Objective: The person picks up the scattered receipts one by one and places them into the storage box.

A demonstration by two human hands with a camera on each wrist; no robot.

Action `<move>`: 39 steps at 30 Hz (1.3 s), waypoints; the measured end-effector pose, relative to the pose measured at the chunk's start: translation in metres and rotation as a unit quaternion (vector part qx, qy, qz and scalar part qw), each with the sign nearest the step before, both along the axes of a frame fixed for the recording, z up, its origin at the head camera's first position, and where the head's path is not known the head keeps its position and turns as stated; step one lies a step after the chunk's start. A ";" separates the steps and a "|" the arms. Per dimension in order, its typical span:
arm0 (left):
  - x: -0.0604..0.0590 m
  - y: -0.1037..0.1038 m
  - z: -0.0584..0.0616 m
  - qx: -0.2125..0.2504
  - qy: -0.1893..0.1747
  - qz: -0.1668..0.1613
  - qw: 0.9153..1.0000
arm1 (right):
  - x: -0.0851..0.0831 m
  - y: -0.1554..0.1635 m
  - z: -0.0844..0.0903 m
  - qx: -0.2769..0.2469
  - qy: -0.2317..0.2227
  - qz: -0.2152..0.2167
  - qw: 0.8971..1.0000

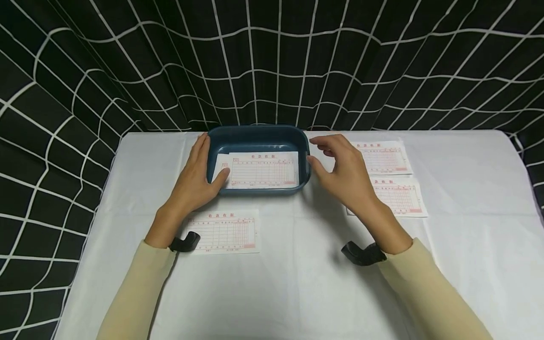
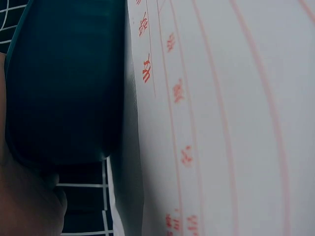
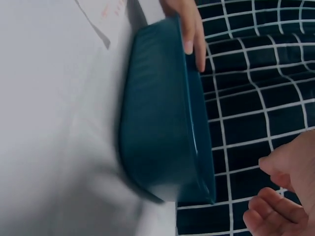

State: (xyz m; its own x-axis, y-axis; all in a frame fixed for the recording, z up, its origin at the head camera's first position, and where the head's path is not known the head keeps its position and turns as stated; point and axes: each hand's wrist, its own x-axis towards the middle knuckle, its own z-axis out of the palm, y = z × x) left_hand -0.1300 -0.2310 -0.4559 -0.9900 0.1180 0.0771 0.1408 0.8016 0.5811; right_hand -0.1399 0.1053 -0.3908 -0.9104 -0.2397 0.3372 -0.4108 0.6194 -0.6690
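A dark blue tray point(image 1: 255, 130) stands at the back middle of the white table, with printed paper slips point(image 1: 261, 170) lying flat inside it. My left hand point(image 1: 194, 175) holds the tray's left wall, its thumb over the rim onto a slip and its fingers point(image 3: 189, 29) along the outside. In the left wrist view the tray wall point(image 2: 64, 88) and a slip point(image 2: 221, 123) fill the frame. Just off the tray's right wall hovers my right hand point(image 1: 337, 166), fingers point(image 3: 283, 201) loosely bent and holding nothing.
One slip point(image 1: 225, 231) lies on the white cloth in front of the tray, under my left wrist. Two more slips point(image 1: 384, 158) point(image 1: 401, 196) lie to the right, partly under my right hand. A black curtain with white grid lines point(image 1: 272, 61) hangs behind and around the table.
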 end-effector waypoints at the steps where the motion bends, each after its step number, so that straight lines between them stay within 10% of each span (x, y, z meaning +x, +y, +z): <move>1: 0.000 0.000 0.000 -0.001 0.001 0.000 1.000 | 0.003 0.000 0.000 -0.004 -0.001 0.001 1.000; 29: 0.002 -0.002 -0.002 -0.001 0.007 -0.003 1.000 | 0.081 -0.048 -0.024 -0.037 -0.005 0.161 0.986; 39: 0.000 -0.001 -0.003 0.002 0.013 -0.007 1.000 | 0.096 -0.075 -0.039 -0.041 -0.094 0.221 0.970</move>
